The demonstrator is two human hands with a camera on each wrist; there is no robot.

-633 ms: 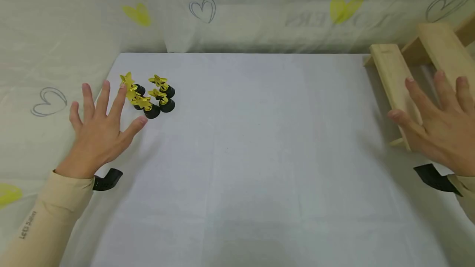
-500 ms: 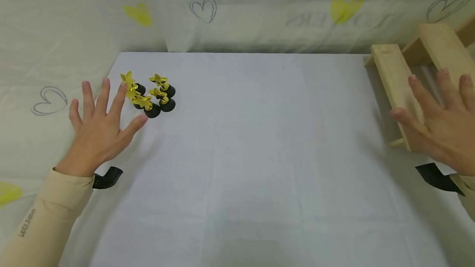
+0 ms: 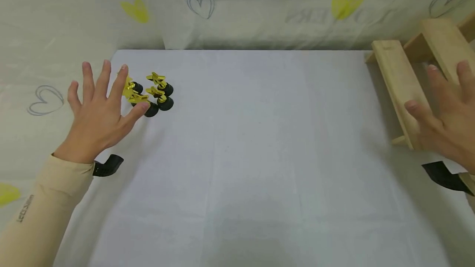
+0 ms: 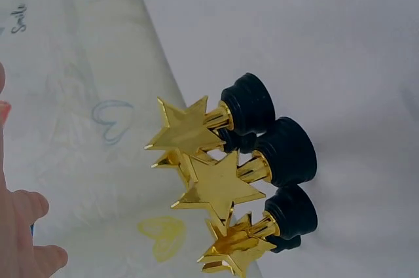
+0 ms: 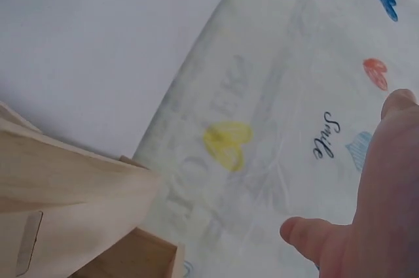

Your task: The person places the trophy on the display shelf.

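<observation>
My left hand (image 3: 98,118), fingers spread, hovers at the table's left side and holds nothing. Close by its thumb and forefinger stand several small star trophies (image 3: 165,103), gold stars on black round bases; the hand partly covers some of them. In the left wrist view the trophies (image 4: 219,186) cluster near the table edge, apart from the fingers. Over at the right, my right hand (image 3: 452,122) is spread above a pale wooden stepped rack (image 3: 398,81), covering part of it. The right wrist view has the rack (image 5: 72,193) at lower left and nothing in the hand.
A white table (image 3: 256,155) spreads between the two hands. Behind it and along its left side hangs a pale cloth (image 3: 256,15) printed with hearts and lettering. Black straps (image 3: 107,166) show at both wrists.
My left hand has moved slightly forward, its thumb now overlapping a trophy. The right hand has shifted to the right over the rack. Trophies and rack stay in place; the view tilts slightly.
</observation>
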